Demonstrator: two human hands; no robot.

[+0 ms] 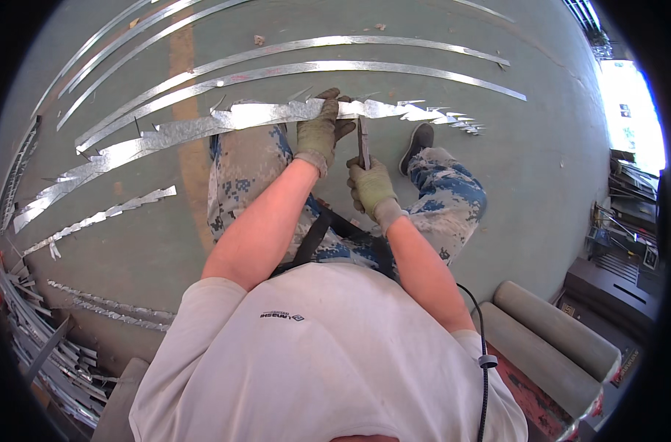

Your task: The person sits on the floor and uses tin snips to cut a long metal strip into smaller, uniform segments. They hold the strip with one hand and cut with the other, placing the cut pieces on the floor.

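While left grip (320,132) holds strip (265,114), tool (363,144) in right grip (373,186)

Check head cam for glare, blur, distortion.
Head view: opening at right mostly blown out; glare bleaches parts of the notched strip.
Head view: long strips look bowed, consistent with fisheye; corners black.
Head view: left hand, right hand and tool readable, no obvious motion blur.
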